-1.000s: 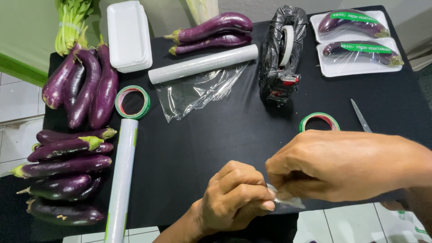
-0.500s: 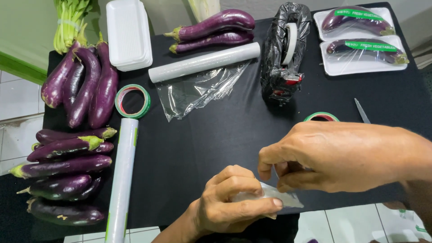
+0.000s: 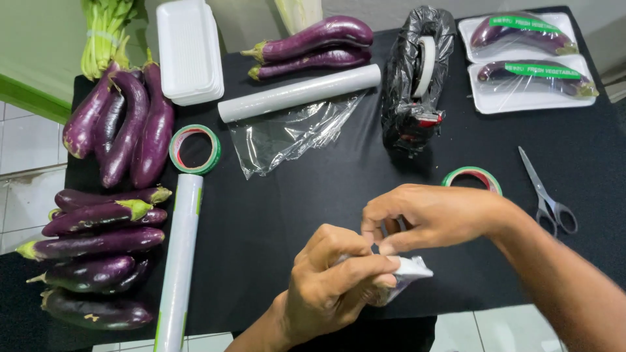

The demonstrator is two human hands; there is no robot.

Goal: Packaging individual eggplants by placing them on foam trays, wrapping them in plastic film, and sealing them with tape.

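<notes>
My left hand (image 3: 339,280) is curled into a loose fist, palm turned inward, while my right hand (image 3: 430,215) reaches across from the right, thumb and forefinger pinched together just above it.

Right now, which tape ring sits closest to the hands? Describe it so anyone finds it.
On the black table, look right of centre, just behind the right hand. A green-and-red tape ring lies flat there, partly hidden by that hand. The scissors lie to its right.

Eggplants (image 3: 98,241) lie left of the film roll (image 3: 179,261); scissors (image 3: 546,195) lie right of the tape ring (image 3: 472,175).
</notes>
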